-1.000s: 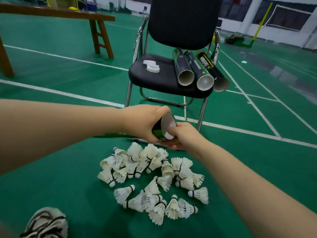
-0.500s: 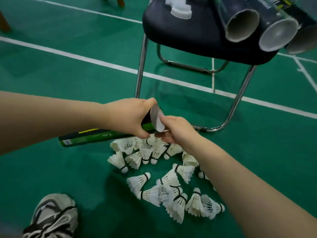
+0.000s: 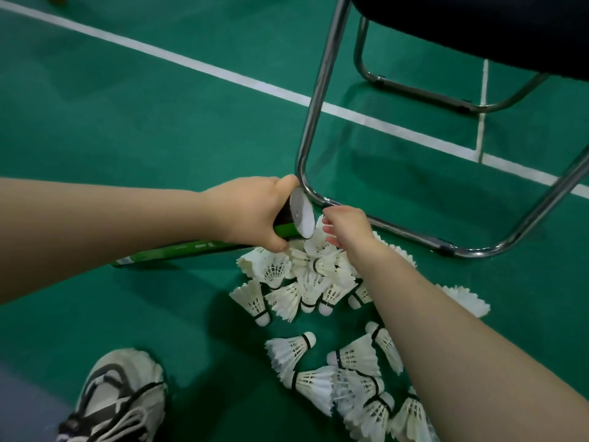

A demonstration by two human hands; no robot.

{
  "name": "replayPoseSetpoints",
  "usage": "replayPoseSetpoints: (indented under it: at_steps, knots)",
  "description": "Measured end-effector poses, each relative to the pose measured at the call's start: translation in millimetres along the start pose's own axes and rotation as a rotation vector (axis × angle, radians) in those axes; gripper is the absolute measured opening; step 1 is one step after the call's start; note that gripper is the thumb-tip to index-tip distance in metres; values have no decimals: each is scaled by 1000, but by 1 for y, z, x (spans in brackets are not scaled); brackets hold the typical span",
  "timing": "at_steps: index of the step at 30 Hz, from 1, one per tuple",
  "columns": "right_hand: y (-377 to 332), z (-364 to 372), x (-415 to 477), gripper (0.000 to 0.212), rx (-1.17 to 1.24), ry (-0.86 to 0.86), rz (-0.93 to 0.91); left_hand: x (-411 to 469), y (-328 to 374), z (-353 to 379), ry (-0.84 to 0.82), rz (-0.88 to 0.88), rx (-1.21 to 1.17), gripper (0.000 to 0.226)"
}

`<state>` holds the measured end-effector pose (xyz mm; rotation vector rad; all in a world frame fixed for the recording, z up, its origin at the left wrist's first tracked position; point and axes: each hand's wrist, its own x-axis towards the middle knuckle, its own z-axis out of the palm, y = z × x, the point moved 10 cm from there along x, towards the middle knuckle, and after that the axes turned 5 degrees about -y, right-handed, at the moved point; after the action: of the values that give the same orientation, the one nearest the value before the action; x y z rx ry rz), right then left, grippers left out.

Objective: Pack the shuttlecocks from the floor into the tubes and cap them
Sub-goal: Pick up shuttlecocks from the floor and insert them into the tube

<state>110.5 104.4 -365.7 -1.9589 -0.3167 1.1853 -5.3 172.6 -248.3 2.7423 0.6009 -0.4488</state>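
Compared with half a second before, the view had been tipped lower and closer: the chair seat with its three tubes and white caps was no longer seen, and only the dark underside and chrome frame of the chair [image 3: 318, 90] were left in view. The right hand [image 3: 347, 228] had been taken off the tube's white end and lowered just beneath it, its fingers loosely bent onto the top of the shuttlecocks [image 3: 306, 275]; whether one was pinched could not be told. The left hand [image 3: 251, 215] was kept wrapped around the one green-and-black tube [image 3: 191, 250] near its white end, the tube held about level, close above the floor, its far end trailing back under the left forearm. At least sixteen shuttlecocks were counted, heaped under and behind the right fingers, some hidden by the right forearm. One grey-and-white shoe [image 3: 121, 400] was seen well behind the left fingers. The floor [image 3: 127, 138] was green court matting, crossed by white lines [image 3: 191, 63] beyond both hands.
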Motion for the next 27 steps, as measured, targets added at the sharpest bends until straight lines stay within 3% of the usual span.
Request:
replayPoseSetpoints:
  at_steps: [6,11,16,21,27]
  knots:
    - [-16,14,10,31,-528,21,-220,10,-4,8,6,6,-6,63]
    - [-11,32,13,36,-1158,53,-277,13,-2,11,27,32,-19,61]
    - [11,36,14,45,-1145,47,-240,11,0,13,24,44,-24,65]
    - [15,39,14,68,-1182,-15,-240,3,0,13,32,47,-34,65]
    - [17,28,11,63,-1114,11,-224,-4,-12,9,44,12,-50,66]
